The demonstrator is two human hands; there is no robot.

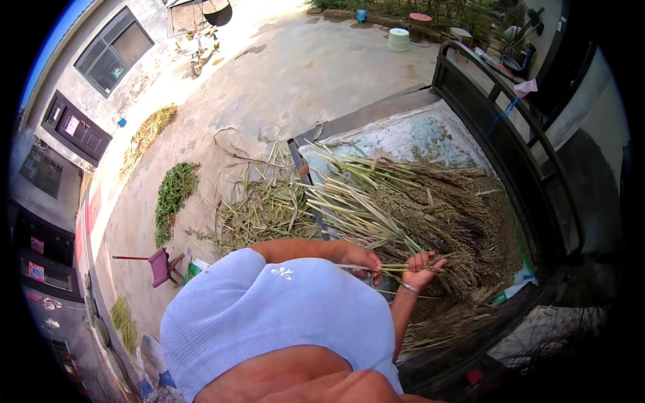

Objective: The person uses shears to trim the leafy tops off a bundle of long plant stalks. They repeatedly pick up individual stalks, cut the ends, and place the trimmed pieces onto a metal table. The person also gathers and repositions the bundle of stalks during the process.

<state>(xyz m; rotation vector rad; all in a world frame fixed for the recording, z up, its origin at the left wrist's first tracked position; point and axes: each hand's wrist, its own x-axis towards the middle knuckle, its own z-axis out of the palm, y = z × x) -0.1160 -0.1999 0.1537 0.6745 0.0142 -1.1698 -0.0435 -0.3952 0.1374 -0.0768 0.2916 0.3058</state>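
My left hand (363, 258) is closed round the pale cut end of a few green stalks (393, 267). Close beside it, my right hand (420, 270), with a bracelet at the wrist, grips the same stalks nearer their seed heads. Both hands are just in front of my chest. Beyond them lies a large heap of cut stalks with brown, grainy heads (437, 201), which look like broomcorn or sorghum. Their pale ends point left, their heads right. The heap rests on a whitish sheet (430, 131) over a flat cart bed.
A dark metal rail (504, 87) borders the bed's right side. Stripped leaves (269, 211) litter the concrete left of the bed. Farther left are a green plant pile (176, 201), a small purple chair (160, 267) and yellowish stalks (148, 138). A pale green bucket (398, 40) stands at the back.
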